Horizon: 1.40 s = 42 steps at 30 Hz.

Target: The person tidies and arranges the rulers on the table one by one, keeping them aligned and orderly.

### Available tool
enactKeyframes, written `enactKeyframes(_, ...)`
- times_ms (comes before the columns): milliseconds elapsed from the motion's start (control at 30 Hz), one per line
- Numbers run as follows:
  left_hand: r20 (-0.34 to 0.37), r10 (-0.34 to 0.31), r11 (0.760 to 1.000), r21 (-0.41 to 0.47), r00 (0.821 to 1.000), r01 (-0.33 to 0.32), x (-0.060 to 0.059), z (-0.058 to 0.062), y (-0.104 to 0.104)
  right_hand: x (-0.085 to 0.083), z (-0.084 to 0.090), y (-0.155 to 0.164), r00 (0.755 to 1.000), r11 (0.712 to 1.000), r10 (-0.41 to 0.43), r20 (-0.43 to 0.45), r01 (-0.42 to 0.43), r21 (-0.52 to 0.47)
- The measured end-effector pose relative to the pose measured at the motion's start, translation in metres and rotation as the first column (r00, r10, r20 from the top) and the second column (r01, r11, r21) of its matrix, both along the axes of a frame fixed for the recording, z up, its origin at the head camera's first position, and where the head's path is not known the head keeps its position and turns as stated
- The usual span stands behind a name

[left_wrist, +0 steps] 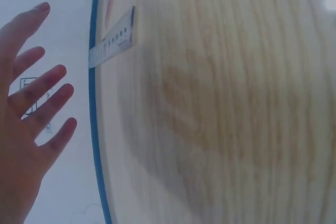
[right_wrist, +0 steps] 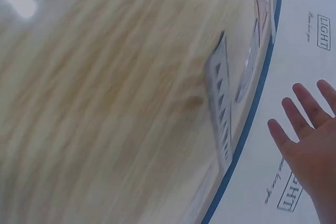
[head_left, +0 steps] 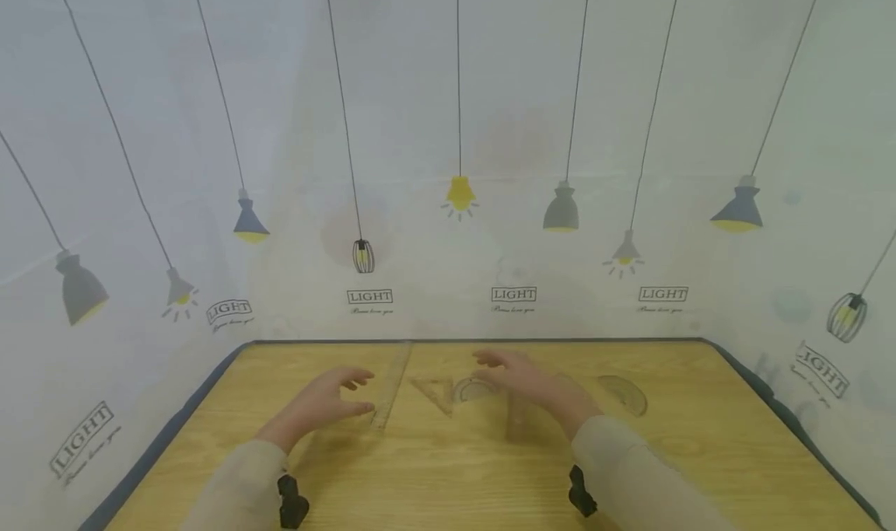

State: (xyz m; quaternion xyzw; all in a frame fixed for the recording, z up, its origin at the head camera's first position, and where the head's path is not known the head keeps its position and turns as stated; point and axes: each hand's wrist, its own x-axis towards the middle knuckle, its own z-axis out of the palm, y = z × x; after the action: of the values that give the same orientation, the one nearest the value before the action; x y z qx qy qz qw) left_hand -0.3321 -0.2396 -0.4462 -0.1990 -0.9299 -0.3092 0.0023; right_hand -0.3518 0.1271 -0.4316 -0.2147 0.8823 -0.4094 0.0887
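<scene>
- The tabletop (head_left: pixel 700 469) in front of me is pale wood grain with a dark blue edge, and a white backdrop (head_left: pixel 490 88) printed with hanging lamps and the word LIGHT closes it in on three sides.
- Clear plastic drawing tools lie toward the far edge: a long ruler (head_left: pixel 392 387), a small triangle (head_left: pixel 435 395), a small protractor (head_left: pixel 474 389), a second triangle (head_left: pixel 519 418) and a larger protractor (head_left: pixel 625 393) off to the right.
- My left hand (head_left: pixel 329 399) is open, fingers spread, holding nothing; it hovers just beside the ruler, on its left.
- My right hand (head_left: pixel 528 379) is also open, fingers straight and spread, empty, above the second triangle and close to the small protractor.
- Both forearms reach forward from the near edge in beige sleeves, palms down, the hands apart with the ruler and small triangle between them.
</scene>
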Motion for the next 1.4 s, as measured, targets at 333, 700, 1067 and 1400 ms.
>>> enactKeyframes(333, 0.024, -0.083, 0.996, -0.035, 0.996, 0.084, -0.017, -0.016, 0.002, -0.042, -0.021, -0.042, 0.998, 0.997, 0.053, -0.021, -0.054, -0.056)
enactKeyframes(700, -0.006, -0.141, 0.989, -0.053, 0.99, 0.141, -0.023, -0.03, -0.012, -0.068, -0.036, -0.08, 0.997, 0.994, 0.073, 0.025, -0.071, -0.084)
enactKeyframes(1067, 0.025, -0.119, 0.991, -0.057, 0.993, 0.12, -0.03, -0.042, -0.012, -0.073, -0.05, -0.099, 0.971, 0.956, 0.021, 0.238, 0.051, -0.29)
enactKeyframes(1400, -0.003, -0.14, 0.98, -0.143, 0.99, 0.138, -0.035, -0.039, -0.013, -0.079, -0.046, -0.116, 0.978, 0.965, 0.027, 0.206, 0.028, -0.261)
